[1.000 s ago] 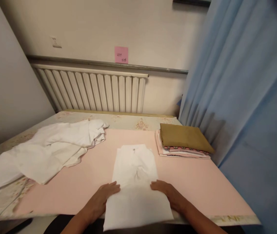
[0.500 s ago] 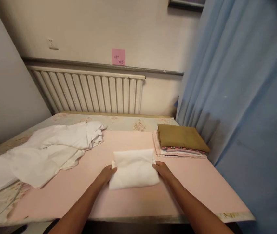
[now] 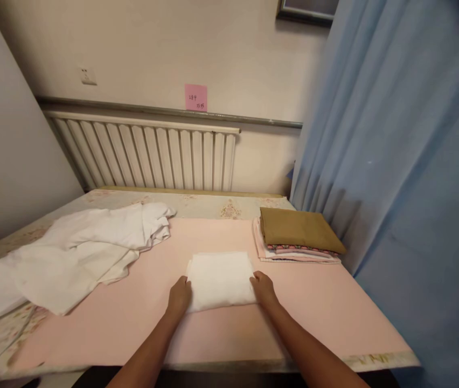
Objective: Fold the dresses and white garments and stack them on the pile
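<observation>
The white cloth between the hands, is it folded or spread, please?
Folded: the white cloth forms a compact rectangle, with the left hand and right hand at its sides.

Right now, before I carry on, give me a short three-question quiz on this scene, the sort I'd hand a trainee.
1. True or false: the person's left hand and right hand are both clear of the folded white rectangular cloth.

2. Which colour is the top piece of the neat folded fabric stack: A) blue, B) mustard brown, C) white?

3. Which hand is nearer the crumpled white fabric heap?

Key:
1. False; both hold its side edges.
2. B.
3. The left hand.
</observation>
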{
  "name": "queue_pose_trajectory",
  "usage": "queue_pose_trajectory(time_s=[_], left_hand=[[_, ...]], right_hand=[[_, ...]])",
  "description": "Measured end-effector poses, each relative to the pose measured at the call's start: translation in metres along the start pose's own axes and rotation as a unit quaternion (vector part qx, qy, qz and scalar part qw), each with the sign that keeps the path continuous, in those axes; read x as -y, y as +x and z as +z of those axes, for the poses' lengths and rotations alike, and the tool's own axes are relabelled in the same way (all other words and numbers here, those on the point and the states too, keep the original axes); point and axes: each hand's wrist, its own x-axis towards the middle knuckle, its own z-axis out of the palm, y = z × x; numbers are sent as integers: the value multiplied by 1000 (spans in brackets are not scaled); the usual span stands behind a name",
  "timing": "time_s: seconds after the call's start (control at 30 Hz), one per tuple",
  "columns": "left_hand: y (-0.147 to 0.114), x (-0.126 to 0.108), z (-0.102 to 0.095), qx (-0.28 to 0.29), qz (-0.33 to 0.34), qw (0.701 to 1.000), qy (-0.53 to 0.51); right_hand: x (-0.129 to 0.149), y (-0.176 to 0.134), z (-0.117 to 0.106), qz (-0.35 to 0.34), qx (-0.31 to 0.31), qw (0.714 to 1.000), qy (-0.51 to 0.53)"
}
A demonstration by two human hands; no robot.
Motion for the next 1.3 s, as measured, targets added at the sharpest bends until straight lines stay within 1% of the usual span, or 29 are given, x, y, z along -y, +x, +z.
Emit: queue_pose_trajectory(time_s=[0.07, 0.17, 0.3, 0.5, 0.6, 0.7, 0.83, 0.97, 1.07, 1.17, 1.3], left_hand=[[-4, 1, 4, -5, 2, 1000, 2], [-11, 3, 6, -8, 2, 1000, 8], [-27, 6, 7, -7, 16, 1000, 18], [-57, 17, 8, 5, 34, 999, 25], [-61, 16, 3, 7, 31, 999, 27], [-55, 10, -5, 9, 26, 999, 28], [-40, 0, -10, 10, 18, 999, 26], [-33, -8, -9, -3, 29, 999, 27], [-34, -13, -9, -30, 46, 998, 32], [-34, -16, -8, -52, 52, 996, 40], [-26, -16, 0, -51, 50, 996, 60]], right_hand=[[1, -7, 5, -8, -26, 999, -31], [3, -19, 7, -16, -42, 996, -71], [2, -36, 2, -26, -38, 993, -113], [-4, -70, -7, -39, -28, 987, -153], [-4, -79, -9, -36, -24, 987, -155], [-1, -77, -12, -29, -21, 988, -150], [3, -61, -16, -19, -16, 991, -133], [8, -48, -17, -24, -20, 993, -111], [10, -47, -15, -39, -45, 993, -106], [10, -47, -9, -44, -67, 990, -118], [7, -43, 2, -35, -67, 985, -157]])
